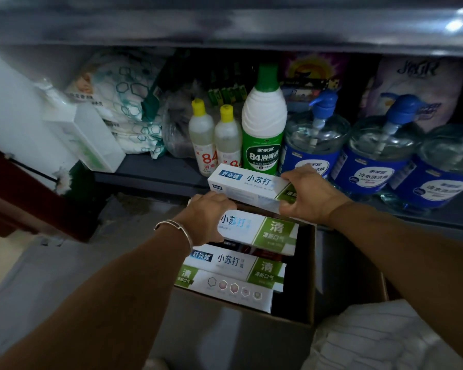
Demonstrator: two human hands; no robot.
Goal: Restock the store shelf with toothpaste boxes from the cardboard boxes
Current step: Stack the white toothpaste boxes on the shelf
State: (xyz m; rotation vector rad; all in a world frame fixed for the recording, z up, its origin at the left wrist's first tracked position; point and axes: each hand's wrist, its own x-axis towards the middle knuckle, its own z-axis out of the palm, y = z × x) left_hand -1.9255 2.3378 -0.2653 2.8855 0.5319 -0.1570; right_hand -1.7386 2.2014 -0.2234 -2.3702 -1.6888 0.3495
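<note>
My right hand [309, 194] grips the right end of a white and green toothpaste box [241, 184], lifted in front of the shelf edge [150, 177]. My left hand [207, 218], with a silver bangle on the wrist, curls round the left end of a second toothpaste box [262, 232] at the top of the open cardboard box [309, 276]. Below it in the cardboard box lie more toothpaste boxes [238, 265] of the same kind. One more white toothpaste box [88, 134] leans at the left end of the shelf.
The shelf holds two yellow-capped 84 bottles [202, 134], a tall green disinfectant bottle [263, 121], blue pump jugs [314, 140], packs of wipes [118, 102] and bagged goods behind. An upper shelf board [225, 28] hangs overhead. A dark red panel [24, 193] stands at left.
</note>
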